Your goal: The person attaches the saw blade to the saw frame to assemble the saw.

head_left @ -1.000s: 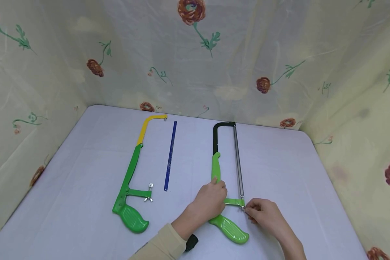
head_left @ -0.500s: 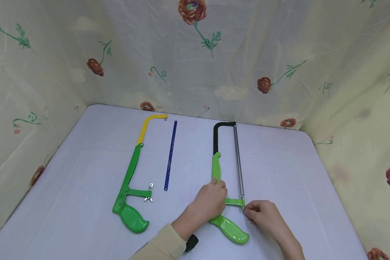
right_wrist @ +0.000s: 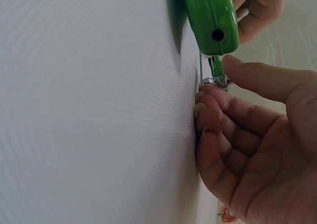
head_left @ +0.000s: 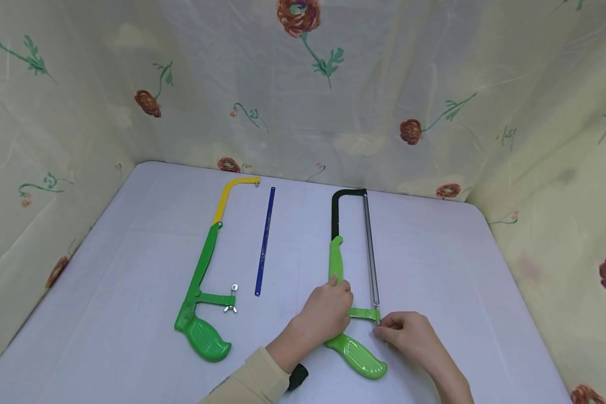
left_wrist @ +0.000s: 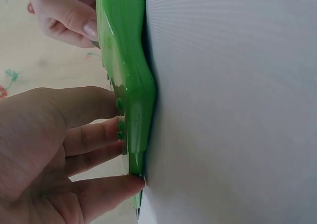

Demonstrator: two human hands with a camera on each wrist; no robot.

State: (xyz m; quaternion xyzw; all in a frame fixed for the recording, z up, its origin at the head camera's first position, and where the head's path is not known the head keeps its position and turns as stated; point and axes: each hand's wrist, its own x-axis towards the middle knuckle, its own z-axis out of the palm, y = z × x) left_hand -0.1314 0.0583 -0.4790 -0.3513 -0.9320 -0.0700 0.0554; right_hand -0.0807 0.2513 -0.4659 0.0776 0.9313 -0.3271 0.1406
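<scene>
A light-green hacksaw (head_left: 358,357) with a black front bow lies on the white table, a grey blade (head_left: 371,249) along its right side. My left hand (head_left: 323,314) grips the saw's frame just above the handle; in the left wrist view its thumb and fingers (left_wrist: 84,140) straddle the green frame. At the blade's near end, my right hand (head_left: 409,335) has thumb and forefinger on the metal wing nut (right_wrist: 222,81) below the short green arm. The other right fingers curl close to the tabletop. From above, the fingertips mostly hide the nut.
To the left lies a second hacksaw (head_left: 207,339), dark green with a yellow bow and its own wing nut (head_left: 230,309). A loose blue blade (head_left: 265,241) rests between the two saws. Flowered curtains (head_left: 363,112) surround the table's (head_left: 131,264) back and sides.
My right thumb and forefinger have shifted slightly left around the wing nut, and the thumb now overlaps it more. My left hand and both saws stay in place.
</scene>
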